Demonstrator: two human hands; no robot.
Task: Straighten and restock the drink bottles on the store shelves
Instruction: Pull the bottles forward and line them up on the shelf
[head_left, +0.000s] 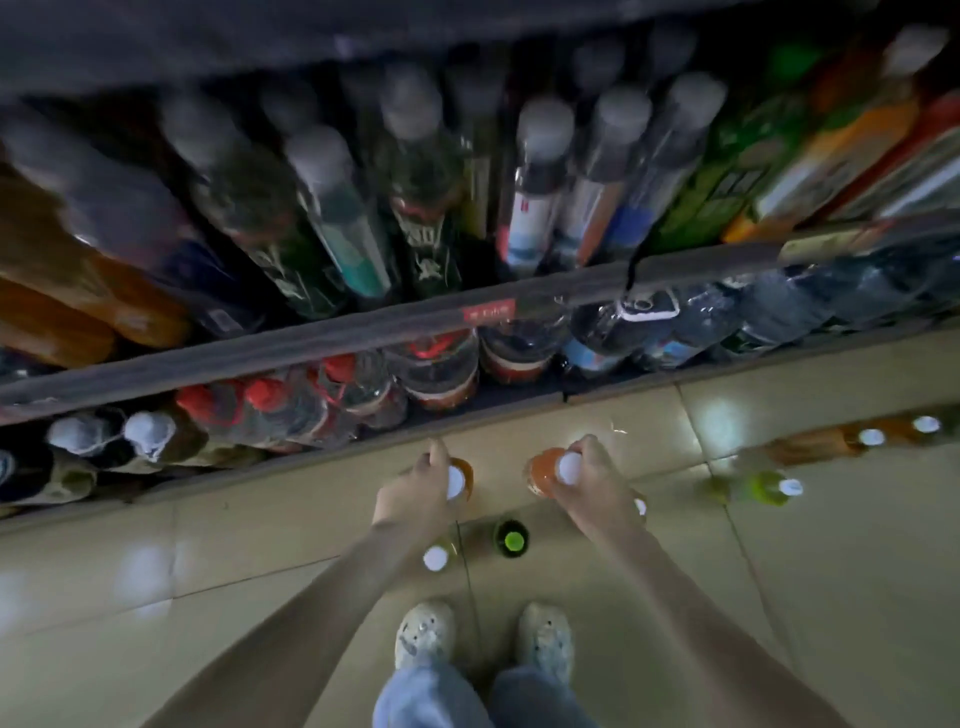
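Note:
I look down at the floor in front of the store shelves. My left hand (415, 486) grips the neck of an orange drink bottle with a white cap (460, 480). My right hand (592, 480) grips a second orange bottle with a white cap (548, 470). Both bottles are upright, low over the tiled floor. Between my arms stand a pale bottle with a white cap (435, 558) and a dark bottle with a green cap (511, 539). The image is blurred.
The shelf rail (311, 338) runs across above my hands, with grey-capped bottles (540, 182) above it and red-capped bottles (265, 395) below. More bottles stand on the floor at right: a green one (769, 487) and orange ones (852, 439). My shoes (426, 634) are at the bottom.

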